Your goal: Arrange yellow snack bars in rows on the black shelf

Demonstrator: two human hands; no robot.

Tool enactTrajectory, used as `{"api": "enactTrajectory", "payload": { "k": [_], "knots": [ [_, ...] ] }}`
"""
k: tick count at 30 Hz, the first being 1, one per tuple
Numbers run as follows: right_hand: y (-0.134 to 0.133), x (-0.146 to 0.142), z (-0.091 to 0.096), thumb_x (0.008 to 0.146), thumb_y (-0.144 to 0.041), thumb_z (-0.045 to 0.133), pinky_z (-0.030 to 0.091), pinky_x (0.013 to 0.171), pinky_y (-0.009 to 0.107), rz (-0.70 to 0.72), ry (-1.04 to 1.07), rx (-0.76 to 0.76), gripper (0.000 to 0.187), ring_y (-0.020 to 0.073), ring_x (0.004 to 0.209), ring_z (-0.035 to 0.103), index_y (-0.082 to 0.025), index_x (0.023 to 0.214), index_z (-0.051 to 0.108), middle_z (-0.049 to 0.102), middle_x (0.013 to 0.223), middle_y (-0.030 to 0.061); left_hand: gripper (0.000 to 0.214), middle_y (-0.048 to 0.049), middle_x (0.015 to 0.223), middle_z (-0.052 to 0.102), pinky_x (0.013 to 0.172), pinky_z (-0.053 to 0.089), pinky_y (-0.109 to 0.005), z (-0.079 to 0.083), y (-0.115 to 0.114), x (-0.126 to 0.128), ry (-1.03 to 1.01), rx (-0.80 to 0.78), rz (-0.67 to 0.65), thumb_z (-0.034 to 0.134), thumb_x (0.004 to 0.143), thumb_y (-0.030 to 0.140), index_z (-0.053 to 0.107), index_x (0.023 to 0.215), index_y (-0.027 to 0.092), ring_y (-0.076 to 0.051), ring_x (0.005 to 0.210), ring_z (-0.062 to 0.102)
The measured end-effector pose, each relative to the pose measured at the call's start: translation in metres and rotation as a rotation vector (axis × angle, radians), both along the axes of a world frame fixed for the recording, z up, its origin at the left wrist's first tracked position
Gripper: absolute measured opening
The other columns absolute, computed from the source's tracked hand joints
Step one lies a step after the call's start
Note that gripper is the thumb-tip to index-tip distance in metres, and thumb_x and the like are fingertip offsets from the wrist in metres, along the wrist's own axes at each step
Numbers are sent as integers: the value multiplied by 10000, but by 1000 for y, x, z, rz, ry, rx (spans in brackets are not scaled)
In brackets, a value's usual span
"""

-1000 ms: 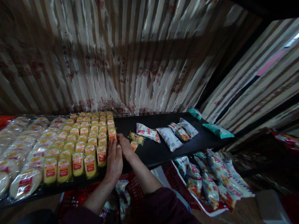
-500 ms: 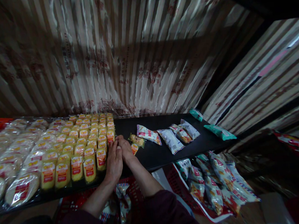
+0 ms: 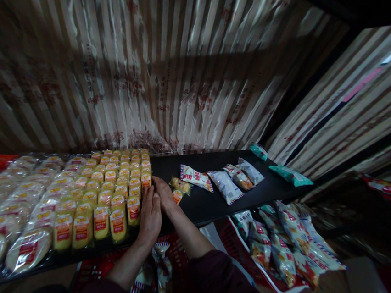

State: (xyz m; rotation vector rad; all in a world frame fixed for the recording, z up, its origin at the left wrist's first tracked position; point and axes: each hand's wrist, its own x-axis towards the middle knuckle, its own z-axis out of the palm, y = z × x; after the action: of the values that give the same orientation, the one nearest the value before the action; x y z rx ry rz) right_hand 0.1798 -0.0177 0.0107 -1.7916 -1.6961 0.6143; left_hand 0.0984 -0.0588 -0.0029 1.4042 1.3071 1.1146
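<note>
Several rows of small yellow packaged cakes (image 3: 110,175) with red and orange labels stand on a black shelf (image 3: 201,208). My left hand (image 3: 150,215) lies flat along the right side of the end row, near its front, fingers stretched out. Just behind and to the right, my right hand (image 3: 164,194) is also extended against that row, its fingertips partly hidden. The two hands touch or overlap; neither visibly grips a pack. To the right of my right hand lie a loose snack pack (image 3: 181,184) and a small cake with an orange label (image 3: 177,196).
Larger round packaged cakes (image 3: 28,245) fill the shelf's left. Striped snack bags (image 3: 225,186) and green packets (image 3: 291,174) lie rightward. Below are a red basket (image 3: 273,286) of snack bags and another red basket (image 3: 86,272). Corrugated sheeting (image 3: 122,70) backs the shelf.
Both hands stay against the end row in nearly the same pose. The view has shifted slightly, so things on the right appear a little lower and further right.
</note>
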Motion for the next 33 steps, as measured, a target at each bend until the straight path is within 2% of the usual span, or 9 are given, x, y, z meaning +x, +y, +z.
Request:
{"api": "enactTrajectory", "payload": {
  "k": [8,20,26,29,33],
  "knots": [
    [0,-1,-2,811,-152,490,427,919,307,-61,-21,7,405,192,1090,533,-172,1215,513,592,1159,92,497,-131,1461,353,1156,153,-392,-2,-1,-1,-16,13,-13,349,885,338,455,1309,101,-200,1380,254],
    [-4,-1,4,762,-60,454,452,893,318,-97,-87,-11,488,180,966,594,-153,1239,498,602,1143,113,464,-138,1433,399,1146,185,-419,5,-8,-2,-18,23,-3,355,879,315,483,1275,109,-214,1357,308],
    [-20,4,-2,778,-45,401,466,878,318,-107,-29,22,500,170,986,586,-133,1264,482,599,1158,126,429,-138,1362,483,1131,231,-399,6,-18,-2,0,31,-43,351,869,298,532,1210,111,-214,1312,383],
    [-32,8,-4,778,-42,390,463,884,317,-95,-10,39,483,171,988,586,-138,1234,516,604,1145,118,405,-142,1323,516,1110,274,-397,3,-25,-2,1,57,-66,365,861,290,553,1174,114,-219,1277,426],
    [-48,13,-5,752,-33,430,455,891,300,-64,-20,47,460,173,1008,582,-152,1176,564,615,1123,98,380,-111,1316,527,1114,261,-397,-2,-36,-3,6,83,-125,369,858,277,556,1163,149,-198,1282,418]
  ]
}}
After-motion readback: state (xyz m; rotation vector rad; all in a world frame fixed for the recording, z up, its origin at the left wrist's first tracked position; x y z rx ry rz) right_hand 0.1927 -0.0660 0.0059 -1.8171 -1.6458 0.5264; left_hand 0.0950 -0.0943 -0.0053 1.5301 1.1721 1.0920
